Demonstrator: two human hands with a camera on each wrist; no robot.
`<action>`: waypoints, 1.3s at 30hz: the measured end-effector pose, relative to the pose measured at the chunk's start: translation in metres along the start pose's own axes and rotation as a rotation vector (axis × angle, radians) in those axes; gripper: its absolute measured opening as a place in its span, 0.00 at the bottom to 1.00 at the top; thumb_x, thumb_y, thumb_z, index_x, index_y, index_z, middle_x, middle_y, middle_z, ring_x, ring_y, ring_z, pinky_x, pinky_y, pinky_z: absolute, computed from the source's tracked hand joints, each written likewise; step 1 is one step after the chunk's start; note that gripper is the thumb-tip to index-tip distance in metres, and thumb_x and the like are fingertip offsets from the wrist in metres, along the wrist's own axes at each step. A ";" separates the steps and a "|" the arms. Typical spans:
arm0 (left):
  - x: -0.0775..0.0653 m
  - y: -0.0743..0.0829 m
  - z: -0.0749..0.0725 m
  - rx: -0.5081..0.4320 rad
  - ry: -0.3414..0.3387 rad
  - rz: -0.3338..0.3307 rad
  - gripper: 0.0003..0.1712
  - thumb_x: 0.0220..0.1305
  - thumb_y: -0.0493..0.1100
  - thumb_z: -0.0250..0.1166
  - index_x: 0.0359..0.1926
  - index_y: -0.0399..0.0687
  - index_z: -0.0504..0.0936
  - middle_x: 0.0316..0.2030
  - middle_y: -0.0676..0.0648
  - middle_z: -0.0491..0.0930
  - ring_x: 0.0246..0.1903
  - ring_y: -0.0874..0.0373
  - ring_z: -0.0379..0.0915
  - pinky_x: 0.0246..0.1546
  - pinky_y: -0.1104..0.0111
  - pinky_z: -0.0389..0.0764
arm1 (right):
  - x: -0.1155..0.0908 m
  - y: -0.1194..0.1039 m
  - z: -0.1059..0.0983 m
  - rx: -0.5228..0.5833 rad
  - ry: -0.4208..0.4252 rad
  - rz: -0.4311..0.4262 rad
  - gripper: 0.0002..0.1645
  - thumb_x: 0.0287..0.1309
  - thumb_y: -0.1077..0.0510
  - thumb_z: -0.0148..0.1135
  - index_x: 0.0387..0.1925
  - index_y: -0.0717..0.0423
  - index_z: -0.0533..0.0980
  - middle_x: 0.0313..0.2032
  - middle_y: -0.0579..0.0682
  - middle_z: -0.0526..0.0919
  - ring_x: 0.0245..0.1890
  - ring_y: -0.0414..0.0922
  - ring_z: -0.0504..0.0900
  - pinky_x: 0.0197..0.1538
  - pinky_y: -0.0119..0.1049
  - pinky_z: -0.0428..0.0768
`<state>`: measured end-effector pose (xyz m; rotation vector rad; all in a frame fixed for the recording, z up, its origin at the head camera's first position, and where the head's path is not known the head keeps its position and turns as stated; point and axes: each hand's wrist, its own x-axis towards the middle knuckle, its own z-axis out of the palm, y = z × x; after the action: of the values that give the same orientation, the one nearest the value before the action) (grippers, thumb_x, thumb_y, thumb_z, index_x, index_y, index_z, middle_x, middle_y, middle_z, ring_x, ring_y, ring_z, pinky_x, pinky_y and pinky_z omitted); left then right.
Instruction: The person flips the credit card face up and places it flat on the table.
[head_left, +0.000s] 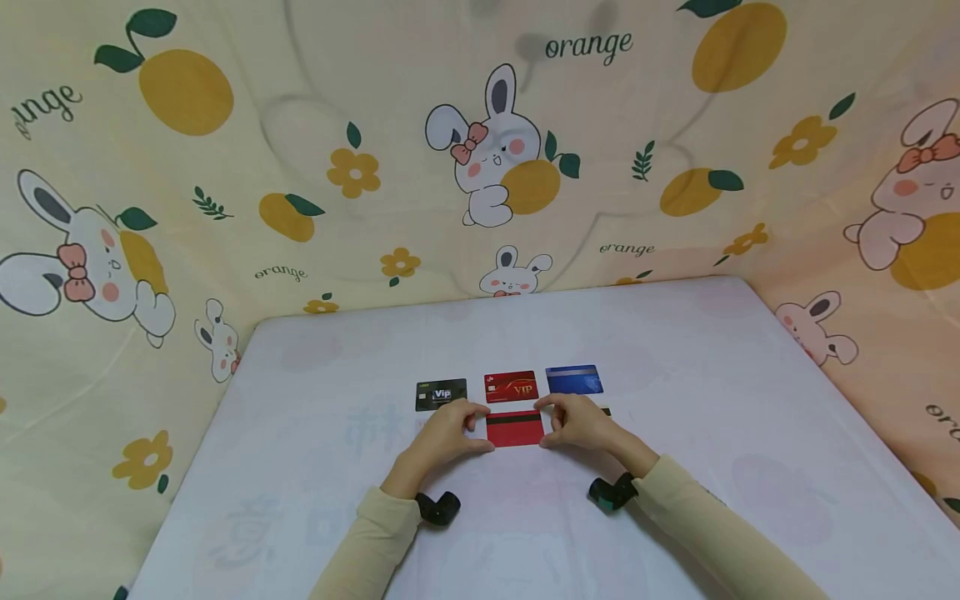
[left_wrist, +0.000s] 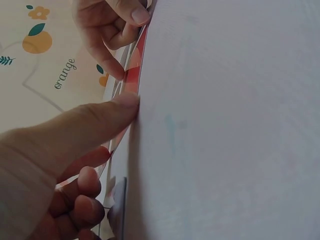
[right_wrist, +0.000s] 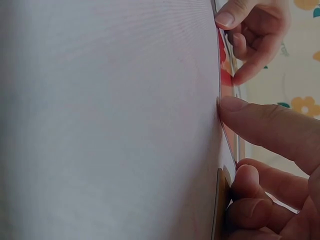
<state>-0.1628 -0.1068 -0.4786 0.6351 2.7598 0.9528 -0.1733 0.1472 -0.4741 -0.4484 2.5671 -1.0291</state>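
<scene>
In the head view a red card with a black stripe [head_left: 514, 430] lies striped face up, low over the table. My left hand [head_left: 452, 429] pinches its left corners between thumb and index finger. On its right side my right hand [head_left: 581, 422] holds the corners the same way. Behind it, in a row, lie a black Vip card [head_left: 441, 394], a red VIP card [head_left: 512, 387] and a blue card [head_left: 574, 379]. Mostly hidden under my right hand is another card [head_left: 606, 411]. A greyish card edge [left_wrist: 118, 207] shows beneath my left hand in the left wrist view.
A white-covered table [head_left: 300, 467] bears all the cards. Patterned curtains [head_left: 420, 100] with rabbits and oranges rise at its back and sides. A small black wrist device [head_left: 438, 507] sits on the left wrist and another [head_left: 612, 492] on the right.
</scene>
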 end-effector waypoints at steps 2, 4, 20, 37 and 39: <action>0.000 -0.001 0.000 -0.005 -0.001 0.000 0.28 0.47 0.47 0.77 0.49 0.43 0.82 0.27 0.48 0.73 0.31 0.63 0.63 0.35 0.74 0.66 | 0.000 -0.001 0.000 -0.003 -0.001 0.002 0.32 0.44 0.59 0.76 0.54 0.59 0.76 0.21 0.46 0.73 0.24 0.40 0.70 0.27 0.29 0.69; 0.001 -0.001 0.000 -0.010 -0.002 0.000 0.27 0.47 0.47 0.77 0.49 0.43 0.82 0.27 0.48 0.73 0.31 0.62 0.64 0.35 0.74 0.66 | 0.000 -0.001 0.000 -0.007 0.000 0.006 0.31 0.44 0.59 0.76 0.53 0.59 0.76 0.21 0.46 0.73 0.24 0.40 0.70 0.27 0.29 0.69; 0.005 0.001 0.001 -0.050 -0.031 -0.025 0.25 0.47 0.45 0.77 0.47 0.40 0.81 0.25 0.49 0.70 0.29 0.64 0.62 0.36 0.74 0.66 | 0.004 -0.004 0.000 -0.011 -0.006 0.040 0.28 0.43 0.59 0.76 0.49 0.59 0.77 0.21 0.47 0.72 0.23 0.41 0.69 0.26 0.29 0.68; 0.006 0.002 0.000 -0.091 -0.037 -0.038 0.28 0.47 0.43 0.77 0.50 0.39 0.81 0.26 0.47 0.70 0.29 0.62 0.63 0.34 0.74 0.66 | 0.012 -0.006 -0.005 0.060 -0.092 0.023 0.27 0.42 0.63 0.76 0.45 0.61 0.73 0.18 0.44 0.67 0.20 0.40 0.66 0.26 0.29 0.64; 0.006 0.002 0.000 -0.090 -0.039 -0.042 0.28 0.47 0.44 0.77 0.50 0.39 0.81 0.26 0.48 0.70 0.29 0.62 0.63 0.34 0.74 0.66 | 0.012 -0.006 -0.005 0.070 -0.099 0.012 0.27 0.42 0.64 0.76 0.44 0.62 0.73 0.17 0.44 0.66 0.19 0.40 0.66 0.26 0.29 0.63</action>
<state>-0.1677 -0.1029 -0.4773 0.5735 2.6685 1.0377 -0.1853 0.1412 -0.4684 -0.4530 2.4355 -1.0615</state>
